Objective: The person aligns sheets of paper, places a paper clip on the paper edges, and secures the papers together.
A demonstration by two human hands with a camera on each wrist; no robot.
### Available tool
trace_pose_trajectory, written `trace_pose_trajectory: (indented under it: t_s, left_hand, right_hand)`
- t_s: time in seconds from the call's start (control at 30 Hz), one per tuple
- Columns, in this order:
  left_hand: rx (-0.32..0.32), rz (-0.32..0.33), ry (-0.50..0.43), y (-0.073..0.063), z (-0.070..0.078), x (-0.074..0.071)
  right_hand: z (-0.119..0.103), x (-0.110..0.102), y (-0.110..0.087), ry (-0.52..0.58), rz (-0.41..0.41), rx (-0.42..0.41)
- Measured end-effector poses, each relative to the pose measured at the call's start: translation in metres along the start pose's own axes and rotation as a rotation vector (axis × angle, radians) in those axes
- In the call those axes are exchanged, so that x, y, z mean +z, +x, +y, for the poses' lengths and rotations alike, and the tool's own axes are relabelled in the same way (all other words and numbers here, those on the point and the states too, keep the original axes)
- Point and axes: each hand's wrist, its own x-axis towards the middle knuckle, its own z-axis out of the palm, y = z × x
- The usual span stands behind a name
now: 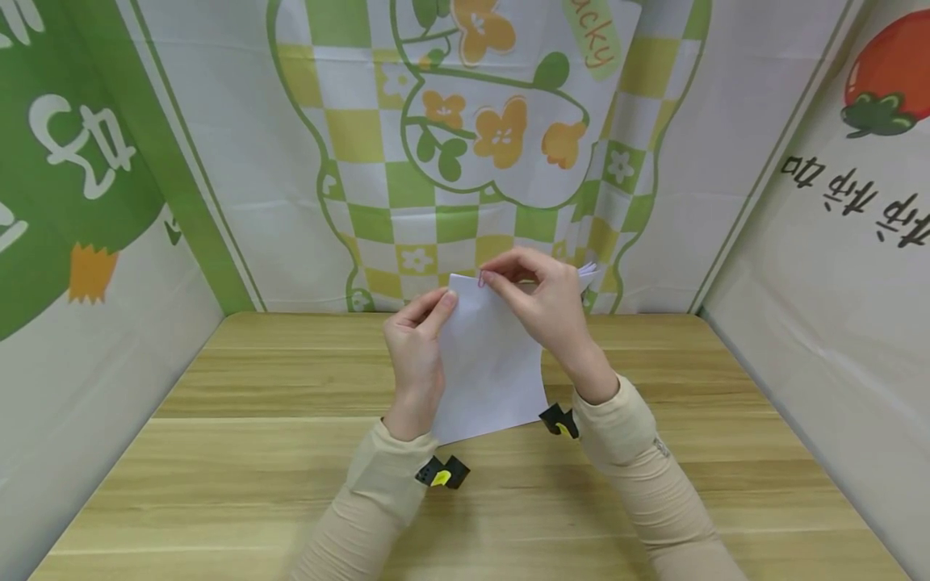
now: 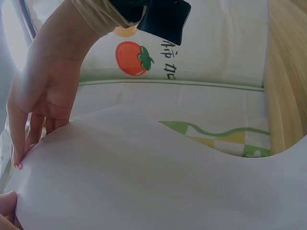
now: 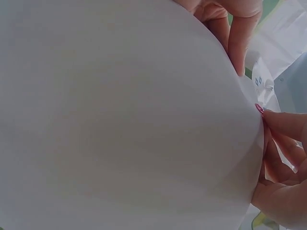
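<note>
White paper [image 1: 490, 363] is held up above the table, its lower part bowed. My left hand [image 1: 420, 347] pinches its upper left edge between thumb and fingers. At the top edge my right hand [image 1: 541, 303] pinches a small pinkish-red paper clip [image 3: 259, 109], which sits at the paper's rim. Several sheet edges [image 1: 588, 272] stick out behind the right hand. In the left wrist view the paper [image 2: 144, 177] fills the lower part, and only a thumb and fingertip of the left hand [image 2: 7, 208] show. The right hand's palm faces the paper's top.
Below lies a wood-grain table [image 1: 291, 492]. A patterned cloth [image 1: 407, 194] hangs at its back edge, with printed panels [image 1: 814, 266] along both sides. Each sleeve carries a small black wrist device [image 1: 443, 473].
</note>
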Motion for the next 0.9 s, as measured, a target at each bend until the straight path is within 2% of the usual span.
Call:
trace_pose_trajectory:
  t_s: [0.73,0.8,0.9]
  left_hand:
    - [0.005,0.014,-0.004,0.001,-0.001,0.0]
    - [0.004,0.012,0.0,0.001,-0.001,0.0]
    - [0.004,0.007,0.005,0.001,-0.002,0.0]
  right_hand:
    - [0.0,0.001,0.0,-0.034,-0.009,-0.007]
    - [-0.01,0.0,0.0,-0.047,-0.008,-0.006]
    - [-0.014,0.0,0.0,-0.059,-0.009,-0.008]
